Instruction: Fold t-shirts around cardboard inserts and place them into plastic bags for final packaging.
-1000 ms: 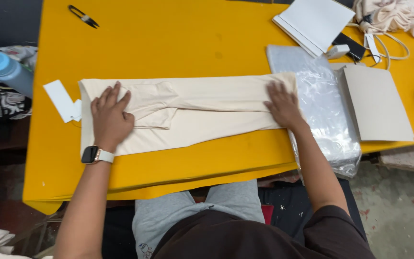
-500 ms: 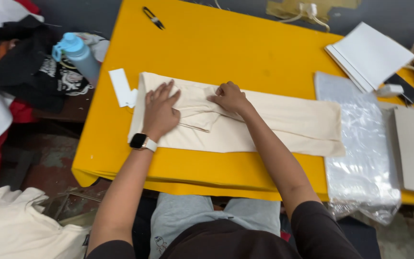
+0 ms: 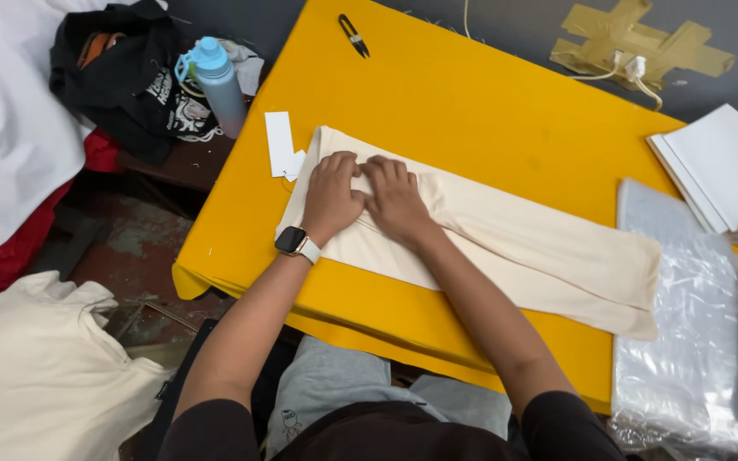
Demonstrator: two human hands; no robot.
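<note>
Head view: left hand [image 3: 332,193], right hand [image 3: 397,198] pressed flat, fingers spread, on folded cream garment [image 3: 506,239]; white tags [image 3: 282,145] beside; thread snips [image 3: 354,35], blue bottle [image 3: 218,84] well apart.

Colour rundown: the table [image 3: 489,111] is bright yellow-orange, and the folded garment [image 3: 506,235] on it is plain cream, no pattern at all. Little white paper tag [image 3: 279,143] next to it. Black thread snips [image 3: 354,36] up top. Water bottle [image 3: 219,85] is light blue fading to lavender-grey. Black bag [image 3: 130,77] with a white print on it. Clear, shiny plastic bags [image 3: 685,341], white sheets [image 3: 723,166], tan tape [image 3: 634,43] on the grey floor. Watch [image 3: 297,243] has a black face and white strap.
</note>
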